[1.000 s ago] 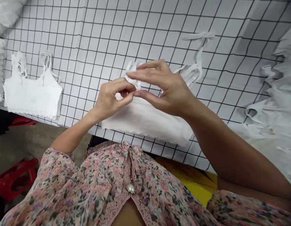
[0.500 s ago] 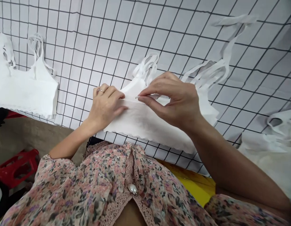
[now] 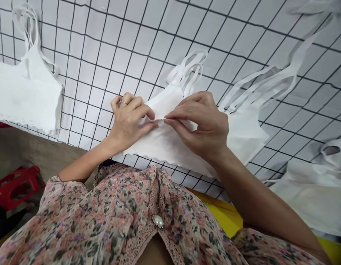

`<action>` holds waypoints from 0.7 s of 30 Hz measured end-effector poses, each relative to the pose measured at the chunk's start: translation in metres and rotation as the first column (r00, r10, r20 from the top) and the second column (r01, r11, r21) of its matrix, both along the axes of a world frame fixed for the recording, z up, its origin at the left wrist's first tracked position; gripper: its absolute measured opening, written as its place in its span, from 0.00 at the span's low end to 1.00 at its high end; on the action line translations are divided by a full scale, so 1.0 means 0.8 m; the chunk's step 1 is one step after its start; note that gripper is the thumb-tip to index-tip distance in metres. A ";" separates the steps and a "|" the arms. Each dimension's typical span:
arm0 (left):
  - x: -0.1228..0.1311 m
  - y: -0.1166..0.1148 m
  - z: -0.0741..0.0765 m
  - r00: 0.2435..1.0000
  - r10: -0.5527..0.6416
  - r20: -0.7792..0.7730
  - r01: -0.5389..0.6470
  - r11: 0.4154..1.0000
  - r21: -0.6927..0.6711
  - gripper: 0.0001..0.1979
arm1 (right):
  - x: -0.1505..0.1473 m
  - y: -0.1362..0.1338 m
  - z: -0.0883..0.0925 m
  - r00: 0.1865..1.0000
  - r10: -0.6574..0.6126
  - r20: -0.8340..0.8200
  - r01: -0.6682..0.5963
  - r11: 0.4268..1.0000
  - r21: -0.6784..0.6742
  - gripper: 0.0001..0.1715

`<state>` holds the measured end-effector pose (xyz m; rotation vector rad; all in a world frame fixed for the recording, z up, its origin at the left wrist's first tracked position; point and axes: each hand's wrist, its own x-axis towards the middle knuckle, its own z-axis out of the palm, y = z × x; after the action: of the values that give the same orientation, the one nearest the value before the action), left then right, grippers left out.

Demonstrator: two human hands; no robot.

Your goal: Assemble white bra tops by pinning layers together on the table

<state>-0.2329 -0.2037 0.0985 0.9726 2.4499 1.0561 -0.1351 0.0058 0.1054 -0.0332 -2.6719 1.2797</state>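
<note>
A white strappy bra top (image 3: 170, 147) lies on the grid-patterned cloth in front of me, its thin straps pointing away. My left hand (image 3: 133, 119), with a ring on one finger, is closed and pinches the top's fabric between thumb and index finger. Just right of it, my right hand (image 3: 200, 125) is closed in a pinch on a small thin metal pin (image 3: 162, 119). The pin meets the fabric close to the left fingertips; whether its tip is inside the cloth I cannot tell. My right hand covers part of the top's middle.
The table (image 3: 104, 66) has a white cloth with black grid lines. Another white top (image 3: 27, 95) lies at the left, and more white garments (image 3: 311, 191) lie at the right. A red plastic stool (image 3: 18, 186) stands on the floor at lower left.
My two hands have come closer together, and the pin now lies at the fabric by my left fingertips. The view has shifted a little, and the top's straps appear farther right.
</note>
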 end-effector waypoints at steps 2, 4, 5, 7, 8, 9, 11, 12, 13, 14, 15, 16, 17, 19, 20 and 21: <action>0.001 0.001 0.000 1.000 -0.001 -0.008 0.001 1.000 0.006 0.16 | 0.002 -0.001 0.000 1.000 -0.008 0.006 0.008 1.000 0.012 0.08; 0.002 0.002 -0.001 1.000 -0.008 0.008 0.008 1.000 0.023 0.15 | 0.004 -0.002 0.001 1.000 -0.007 -0.010 0.007 1.000 0.020 0.07; 0.002 0.003 -0.001 1.000 -0.012 0.022 0.011 0.999 0.038 0.15 | 0.004 -0.002 0.001 1.000 -0.002 -0.026 0.003 1.000 0.026 0.07; 0.003 0.004 -0.002 0.998 -0.004 0.060 0.000 0.997 0.073 0.15 | 0.006 -0.002 0.002 0.998 0.008 -0.067 -0.005 0.999 0.042 0.05; 0.003 0.005 -0.002 0.996 0.007 0.083 -0.014 0.996 0.089 0.16 | 0.007 -0.001 0.002 0.997 0.012 -0.079 -0.008 0.999 0.053 0.05; 0.004 0.005 -0.003 0.994 0.019 0.108 -0.030 0.994 0.105 0.17 | 0.007 -0.001 0.002 0.996 0.014 -0.083 -0.009 0.998 0.064 0.04; 0.005 0.006 -0.002 0.988 0.031 0.151 -0.050 0.991 0.125 0.19 | 0.009 -0.001 0.002 0.997 0.022 -0.074 -0.016 0.996 0.084 0.04; 0.005 0.006 -0.002 0.986 0.024 0.164 -0.045 0.991 0.129 0.19 | 0.010 -0.001 0.002 0.997 0.028 -0.071 -0.021 0.995 0.095 0.04; 0.005 0.006 -0.001 0.985 0.008 0.170 -0.030 0.991 0.127 0.19 | 0.011 -0.001 0.001 0.997 0.034 -0.070 -0.026 0.993 0.112 0.04; 0.005 0.006 -0.001 0.986 -0.011 0.168 -0.010 0.992 0.124 0.19 | 0.012 -0.002 0.000 0.996 0.039 -0.075 -0.028 0.991 0.134 0.04; 0.005 0.006 0.000 0.986 -0.029 0.164 0.010 0.993 0.119 0.19 | 0.014 -0.003 -0.002 0.995 0.039 -0.091 -0.024 0.987 0.158 0.05; 0.005 0.006 0.000 0.986 -0.043 0.161 0.025 0.993 0.113 0.18 | 0.016 -0.004 -0.003 0.992 0.038 -0.117 -0.017 0.984 0.178 0.05; 0.004 0.006 0.001 0.986 -0.049 0.160 0.032 0.994 0.108 0.18 | 0.018 -0.005 -0.005 0.988 0.038 -0.148 -0.009 0.982 0.190 0.04; 0.004 0.007 0.002 0.986 -0.057 0.159 0.041 0.994 0.103 0.17 | 0.023 -0.006 -0.009 0.981 0.041 -0.189 -0.005 0.982 0.188 0.05; 0.004 0.007 0.002 0.985 -0.061 0.160 0.045 0.994 0.103 0.17 | 0.025 -0.007 -0.011 0.981 0.046 -0.191 -0.011 0.984 0.179 0.05; 0.003 0.007 0.002 0.985 -0.063 0.162 0.047 0.994 0.103 0.17 | 0.026 -0.008 -0.013 0.982 0.050 -0.184 -0.019 0.986 0.166 0.06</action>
<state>-0.2302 -0.1978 0.1000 0.9366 2.2439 1.1984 -0.1140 -0.0005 0.0951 0.1492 -2.6130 1.0126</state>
